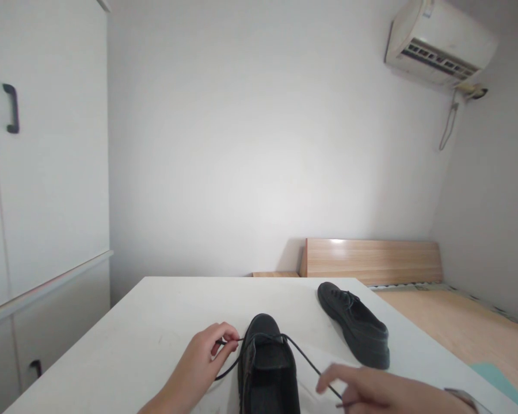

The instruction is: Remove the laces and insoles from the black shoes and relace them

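A black shoe [265, 368] stands on the white table [155, 322], toe pointing away from me. Its black lace [300, 353] runs out to both sides. My left hand [202, 359] pinches the left end of the lace just beside the shoe. My right hand [371, 391] pinches the right end, drawn out low to the right. A second black shoe [356, 325] lies further back on the right, laced, with neither hand touching it.
A white wardrobe [43, 172] with a dark handle stands to the left. Behind the table is a bare wooden bed frame [371, 261] along the wall. An air conditioner [440, 43] hangs high on the right. The table's right edge runs close to my right hand.
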{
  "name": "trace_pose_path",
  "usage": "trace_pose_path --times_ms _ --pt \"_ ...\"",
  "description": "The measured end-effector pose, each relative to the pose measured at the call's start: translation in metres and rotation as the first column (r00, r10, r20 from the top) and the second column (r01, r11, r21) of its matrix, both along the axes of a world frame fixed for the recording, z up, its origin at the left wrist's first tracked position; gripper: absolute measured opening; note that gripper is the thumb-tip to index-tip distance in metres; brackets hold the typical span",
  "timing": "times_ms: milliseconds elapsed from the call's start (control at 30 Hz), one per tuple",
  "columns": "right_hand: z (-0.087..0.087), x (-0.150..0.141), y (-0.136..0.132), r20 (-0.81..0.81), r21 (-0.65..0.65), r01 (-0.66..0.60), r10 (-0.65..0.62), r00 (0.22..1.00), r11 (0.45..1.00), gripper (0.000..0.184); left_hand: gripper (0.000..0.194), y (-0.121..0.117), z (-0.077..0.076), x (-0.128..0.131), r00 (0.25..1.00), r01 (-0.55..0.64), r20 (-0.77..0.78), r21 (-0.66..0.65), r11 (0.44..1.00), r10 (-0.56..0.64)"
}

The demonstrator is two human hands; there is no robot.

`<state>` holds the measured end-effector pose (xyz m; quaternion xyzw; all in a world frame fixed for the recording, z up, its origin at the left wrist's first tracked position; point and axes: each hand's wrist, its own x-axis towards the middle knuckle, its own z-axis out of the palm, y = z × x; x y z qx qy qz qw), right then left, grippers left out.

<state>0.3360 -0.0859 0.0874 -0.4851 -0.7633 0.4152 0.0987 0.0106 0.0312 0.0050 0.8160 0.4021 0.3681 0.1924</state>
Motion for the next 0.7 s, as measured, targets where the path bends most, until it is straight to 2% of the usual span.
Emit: trace_pose_path --times_ms 67,133,233,300,533,700 --pt "-0.008 -0.016 0.013 -0.127 0.045 0.096 -0.089 0.988 0.994 0.019 0.019 -0.004 0.002 0.003 1.000 0.020 0.003 0.008 1.000 -0.020" --pt "-0.023 -0.030 0.030 -0.220 0.167 0.204 -0.165 0.961 0.965 0.009 0.018 -0.007 0.002 0.006 0.999 0.043 -0.002 0.024 0.999 -0.043" --pt "-0.045 -0.044 0.053 -0.202 0.348 0.302 -0.244 0.949 0.887 0.011 0.017 -0.009 -0.001 0.009 0.998 0.065 -0.017 0.061 0.996 -0.064" --pt "-0.055 -0.051 0.064 -0.175 0.404 0.331 -0.283 0.943 0.853 0.013 0.018 -0.009 -0.003 0.011 0.997 0.066 -0.032 0.091 0.994 -0.064" --pt "-0.058 -0.055 0.070 -0.098 0.508 0.310 -0.303 0.948 0.804 0.014 0.021 -0.009 -0.003 0.015 0.993 0.048 -0.119 0.181 0.982 -0.027" --pt "-0.056 -0.052 0.070 -0.070 0.520 0.268 -0.273 0.960 0.811 0.017 0.019 -0.011 0.001 0.017 0.993 0.034 -0.113 0.181 0.983 -0.014"
